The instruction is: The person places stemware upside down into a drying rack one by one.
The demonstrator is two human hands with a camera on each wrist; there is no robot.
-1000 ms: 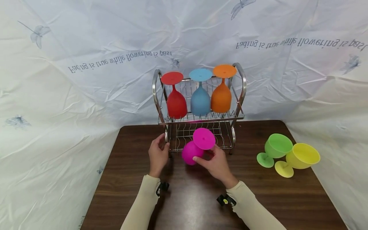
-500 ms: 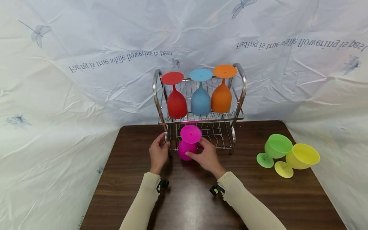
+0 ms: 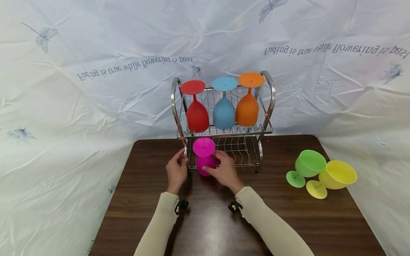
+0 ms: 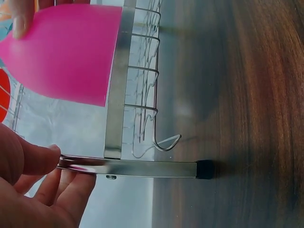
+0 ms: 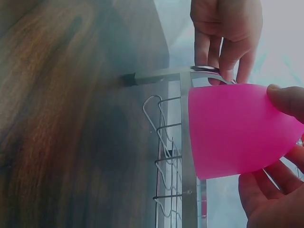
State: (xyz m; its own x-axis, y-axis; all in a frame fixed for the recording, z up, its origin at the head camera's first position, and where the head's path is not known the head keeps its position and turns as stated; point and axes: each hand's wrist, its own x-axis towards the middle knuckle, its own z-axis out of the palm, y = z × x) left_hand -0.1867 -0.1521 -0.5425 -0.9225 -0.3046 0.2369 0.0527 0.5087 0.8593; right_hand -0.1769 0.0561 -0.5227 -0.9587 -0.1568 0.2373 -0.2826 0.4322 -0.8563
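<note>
My right hand grips a magenta goblet by its bowl, with thumb and fingers on either side. The goblet is upside down, foot up, at the front left of the lower tier of a metal two-tier dish rack. In the right wrist view the rim of the magenta bowl lines up with a flat front bar of the rack; whether they touch I cannot tell. My left hand pinches the rack's left front leg, as the left wrist view shows with thumb and fingers around the metal tube.
On the upper tier stand upside-down red, blue and orange goblets. A green goblet and a yellow goblet stand upright on the wooden table at right. A printed white sheet hangs behind the rack.
My right hand has carried the magenta goblet left and slightly toward the rack, turning it from tilted to nearly vertical. The left hand keeps its hold on the rack leg.
</note>
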